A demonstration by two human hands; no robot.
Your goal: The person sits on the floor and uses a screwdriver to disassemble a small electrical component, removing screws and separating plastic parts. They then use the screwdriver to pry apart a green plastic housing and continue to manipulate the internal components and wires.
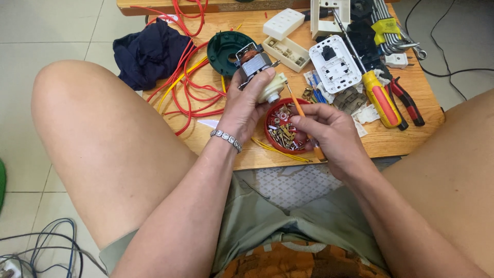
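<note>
Two hands at work: my left hand [246, 105] and my right hand [329, 135], over a low wooden table [411, 139].
Left hand: fingers clamped around a small electric motor [256, 69], held tilted above the table's near edge, its cream plastic end [274, 87] turned toward my right hand.
Right hand: fingertips pinched together on a thin orange screwdriver [297, 107], tip resting at the cream end.
Step in hand: by my reading, working a fastener on the motor's end piece (the fastener itself is too small to make out).
Next move: I judge it calls for a steady left grip and the tip kept square on its seat.
Red dish [271, 110]: just below the motor, between my hands; holds mixed small screws and brass bits.
Cream tray [287, 53]: farther back; its compartments hold small parts, too small to tell apart.
Green round housing [225, 49]: behind the motor, open side up.
</note>
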